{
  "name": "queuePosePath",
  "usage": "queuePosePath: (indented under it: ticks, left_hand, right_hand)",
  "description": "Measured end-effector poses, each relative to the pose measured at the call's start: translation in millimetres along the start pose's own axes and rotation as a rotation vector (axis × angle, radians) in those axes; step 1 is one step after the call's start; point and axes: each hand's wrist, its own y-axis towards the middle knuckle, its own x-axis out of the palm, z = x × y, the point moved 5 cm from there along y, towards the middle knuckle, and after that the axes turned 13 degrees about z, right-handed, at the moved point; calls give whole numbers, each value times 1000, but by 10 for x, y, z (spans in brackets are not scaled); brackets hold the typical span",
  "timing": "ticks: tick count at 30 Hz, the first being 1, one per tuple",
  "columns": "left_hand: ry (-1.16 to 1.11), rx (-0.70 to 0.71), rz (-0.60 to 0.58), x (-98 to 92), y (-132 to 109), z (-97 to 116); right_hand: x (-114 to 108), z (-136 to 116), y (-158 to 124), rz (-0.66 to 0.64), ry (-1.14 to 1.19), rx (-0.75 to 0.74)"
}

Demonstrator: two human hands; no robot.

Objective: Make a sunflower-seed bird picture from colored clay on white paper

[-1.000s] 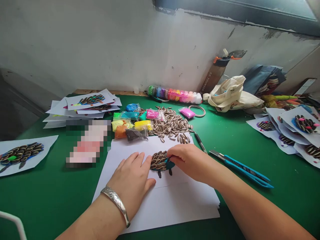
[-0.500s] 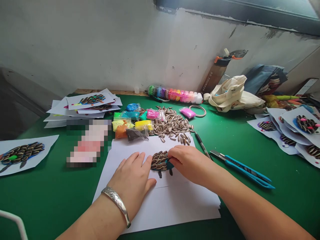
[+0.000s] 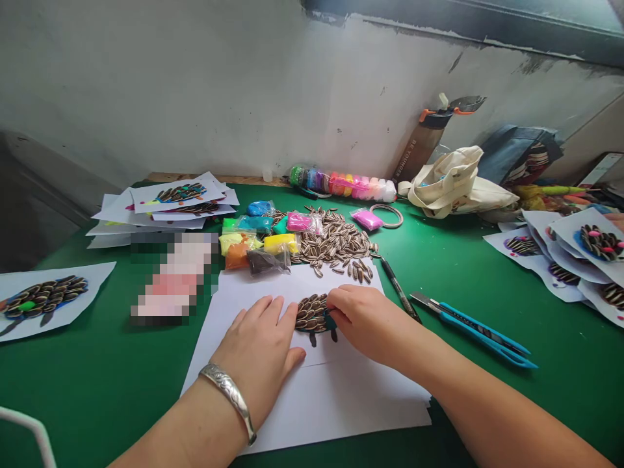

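On a white paper stack [image 3: 341, 403] lies a figure of striped sunflower seeds [image 3: 311, 313] set in overlapping rows, with dark clay feet below it. My left hand [image 3: 258, 351] rests flat on the paper just left of the figure, fingers spread and holding nothing. A silver bangle [image 3: 228, 403] circles that wrist. My right hand [image 3: 363, 322] is curled at the figure's right edge, its fingertips gripping a small piece of teal clay [image 3: 331, 320]. Those fingers hide part of the clay.
Behind the paper lie loose seeds [image 3: 336, 240] and bagged coloured clay [image 3: 258, 244]. A pen [image 3: 400, 289] and blue-handled utility knife [image 3: 472, 335] lie to the right. Finished seed pictures [image 3: 41, 300] lie left, with more [image 3: 560, 253] at right. A blurred patch [image 3: 170, 279] covers part of the green mat.
My right fingertips have shifted slightly on the teal clay. My left hand has stayed in place, and the view has drifted a little.
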Motion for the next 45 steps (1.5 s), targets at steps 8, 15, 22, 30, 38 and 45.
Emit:
queuePosePath:
  ticks: [8,15,22,30,38,45]
  left_hand:
    - [-1,6,8,-1,15,5]
    - [-2,9,8,0,-13,1]
    - [4,9,-2,2,9,11]
    - [-9,10,18,9,2,5]
    - [6,12,13,15,19,5]
    - [38,14,-9,9,5,6]
  right_hand:
    - [32,-27,-4,-31,-13,-12]
    - [-120,34,-31,-3,-48,49]
    - [-43,63,-1,-47,-114,38]
    - [-2,43,19,-61,-123,20]
    - [-28,22,31,-45,-78,-15]
    - [-178,361,143,224,-43,155]
